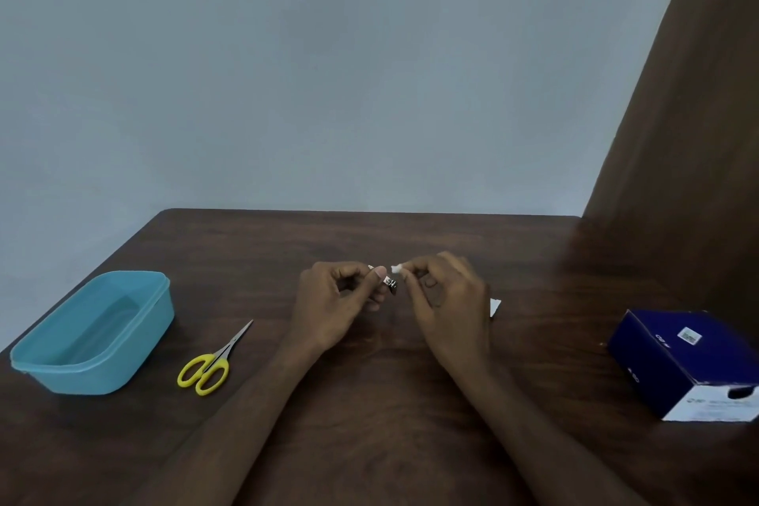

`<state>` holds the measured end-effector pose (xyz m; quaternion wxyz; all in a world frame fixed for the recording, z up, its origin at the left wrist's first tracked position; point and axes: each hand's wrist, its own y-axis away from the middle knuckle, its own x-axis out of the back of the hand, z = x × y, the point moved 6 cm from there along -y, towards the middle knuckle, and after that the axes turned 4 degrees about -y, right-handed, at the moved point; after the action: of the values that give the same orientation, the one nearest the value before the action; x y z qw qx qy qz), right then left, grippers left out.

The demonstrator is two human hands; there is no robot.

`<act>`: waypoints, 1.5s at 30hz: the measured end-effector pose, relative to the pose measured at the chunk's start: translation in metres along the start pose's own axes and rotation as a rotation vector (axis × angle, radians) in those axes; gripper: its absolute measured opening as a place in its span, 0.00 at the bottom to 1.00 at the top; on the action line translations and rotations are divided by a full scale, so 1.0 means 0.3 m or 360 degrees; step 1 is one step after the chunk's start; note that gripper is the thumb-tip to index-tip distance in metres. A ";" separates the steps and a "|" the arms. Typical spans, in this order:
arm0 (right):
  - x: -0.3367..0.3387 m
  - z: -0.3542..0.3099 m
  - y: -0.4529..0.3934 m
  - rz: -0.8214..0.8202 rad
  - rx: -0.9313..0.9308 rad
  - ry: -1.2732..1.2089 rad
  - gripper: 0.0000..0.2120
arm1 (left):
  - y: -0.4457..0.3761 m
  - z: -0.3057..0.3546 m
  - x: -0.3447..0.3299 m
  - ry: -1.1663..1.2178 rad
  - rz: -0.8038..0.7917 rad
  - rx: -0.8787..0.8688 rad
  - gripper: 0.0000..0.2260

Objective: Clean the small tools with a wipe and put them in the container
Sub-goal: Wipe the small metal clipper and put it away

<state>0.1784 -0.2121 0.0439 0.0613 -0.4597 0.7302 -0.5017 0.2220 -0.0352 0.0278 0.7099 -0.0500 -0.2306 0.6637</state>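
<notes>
Left hand [328, 302] fingers pinching small metal tool [390, 282] above worktop [369, 403]; right hand [445, 296] pinching wipe [396, 269] against it. Risk: loose pinch, tool dropped, well apart from blue container [92, 331].

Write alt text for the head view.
Over a dark wooden table, the left hand holds a small metal tool while the right hand pinches a white wipe beside it. Yellow-handled scissors lie next to an empty blue container.
</notes>
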 end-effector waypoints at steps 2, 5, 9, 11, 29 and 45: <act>-0.013 -0.009 0.005 -0.0123 0.0016 -0.0004 0.04 | 0.000 -0.001 0.003 -0.0014 -0.0002 -0.0021 0.10; -0.007 0.033 0.002 -0.0073 -0.0329 -0.0205 0.05 | -0.004 0.003 0.004 -0.0043 -0.0020 -0.0079 0.12; -0.063 0.066 0.015 -0.0350 -0.0668 -0.0799 0.06 | -0.004 0.022 0.010 -0.0287 0.0065 -0.0253 0.13; -0.094 0.059 0.026 -0.0413 -0.0780 -0.1039 0.07 | -0.007 0.020 0.022 -0.0320 0.0121 -0.0273 0.13; -0.077 0.103 0.032 0.0046 -0.1104 -0.1269 0.04 | 0.026 0.071 -0.010 -0.0571 0.0095 -0.0749 0.13; 0.036 0.041 -0.023 0.0231 -0.0474 -0.0580 0.02 | 0.025 0.058 -0.018 -0.0656 0.0096 -0.0892 0.10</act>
<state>0.1831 -0.2290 0.0473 0.1594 -0.4929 0.8041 -0.2917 0.2083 -0.0435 0.0390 0.5871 -0.1145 -0.5408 0.5914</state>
